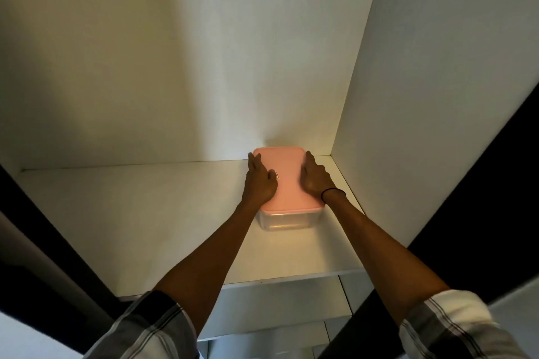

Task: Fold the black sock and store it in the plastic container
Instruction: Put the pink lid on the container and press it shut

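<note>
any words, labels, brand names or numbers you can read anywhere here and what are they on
No text here can be read.
Pink lid of the plastic container: one small dark mark beside the left hand, partly covered and too small and blurred to read.
Shelf, cupboard walls, sleeves, black wristband by the right hand: no writing visible.

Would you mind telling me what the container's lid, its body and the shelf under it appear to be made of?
Lid: likely matte plastic, opaque pink with moulded rounded corners.
Body: seemingly clear or frosted plastic, since light passes through its wall.
Shelf: probably white laminated board, smooth with a flat, square front edge; its core cannot be seen.
</note>
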